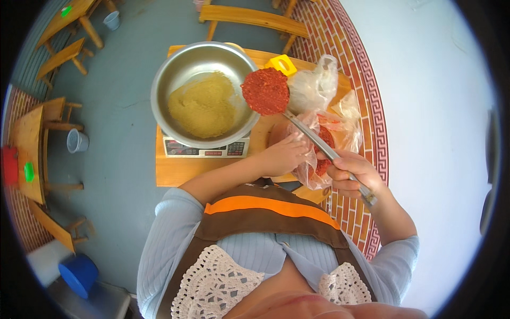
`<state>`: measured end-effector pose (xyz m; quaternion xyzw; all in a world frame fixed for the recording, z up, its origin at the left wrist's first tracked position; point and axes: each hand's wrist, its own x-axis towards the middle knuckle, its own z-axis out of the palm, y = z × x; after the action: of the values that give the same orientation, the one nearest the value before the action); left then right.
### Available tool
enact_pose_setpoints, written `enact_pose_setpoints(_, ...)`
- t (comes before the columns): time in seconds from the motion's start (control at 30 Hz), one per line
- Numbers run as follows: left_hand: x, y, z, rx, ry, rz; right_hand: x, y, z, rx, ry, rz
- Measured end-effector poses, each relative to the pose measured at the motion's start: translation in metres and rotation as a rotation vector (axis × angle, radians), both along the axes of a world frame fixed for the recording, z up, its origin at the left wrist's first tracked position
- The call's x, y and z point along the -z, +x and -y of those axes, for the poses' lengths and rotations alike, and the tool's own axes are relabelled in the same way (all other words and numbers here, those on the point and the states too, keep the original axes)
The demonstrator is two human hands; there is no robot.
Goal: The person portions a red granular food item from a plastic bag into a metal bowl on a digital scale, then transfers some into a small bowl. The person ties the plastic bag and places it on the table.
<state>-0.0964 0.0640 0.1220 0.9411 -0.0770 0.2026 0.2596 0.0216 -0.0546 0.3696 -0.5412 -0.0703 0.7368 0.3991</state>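
My right hand (353, 173) is wrapped round the long metal handle of a ladle (313, 137). The ladle's bowl is heaped with coarse red chili flakes (265, 91) and hangs by the right rim of a wide steel basin (161, 119). Yellowish-brown powder (204, 106) lies in the basin, which sits on a digital scale (204, 149). With its fingers closed on the edge, my left hand (287, 154) holds a clear plastic bag (305, 173). More red flakes show inside this bag, below the ladle handle.
The wooden table (170, 173) carries a yellow plastic holder (281, 65) and another clear bag (313, 85) behind the flakes. A brick-patterned wall (348, 58) runs close along the right. A wooden bench (255, 18) stands beyond; more tables and small bins (77, 141) are at the left.
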Motion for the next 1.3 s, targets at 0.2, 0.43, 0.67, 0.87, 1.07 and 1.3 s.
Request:
enact_pose_setpoints(0.2,-0.018,-0.015,0.002,0.078,-0.509,0.064,0.09,-0.017,-0.071,-0.337,0.149,0.386)
enact_pose_setpoints(0.43,0.031,-0.003,0.016,0.118,-0.393,-0.001,0.185,-0.028,-0.094,-0.708,0.758,1.557)
enact_pose_setpoints(0.67,0.055,0.017,0.036,0.075,-0.382,0.37,0.19,-0.021,-0.094,-0.779,0.863,1.865)
enact_pose_setpoints(0.87,0.04,0.011,0.037,0.218,-0.787,-0.204,0.191,-0.017,-0.093,-0.761,0.938,1.919)
enact_pose_setpoints(1.07,0.029,0.006,0.044,0.149,-0.462,-0.051,0.195,-0.016,-0.089,-0.711,0.926,1.841)
enact_pose_setpoints(1.3,0.016,-0.005,0.046,0.193,-0.021,-0.163,0.156,-0.025,-0.085,-0.349,1.023,1.101)
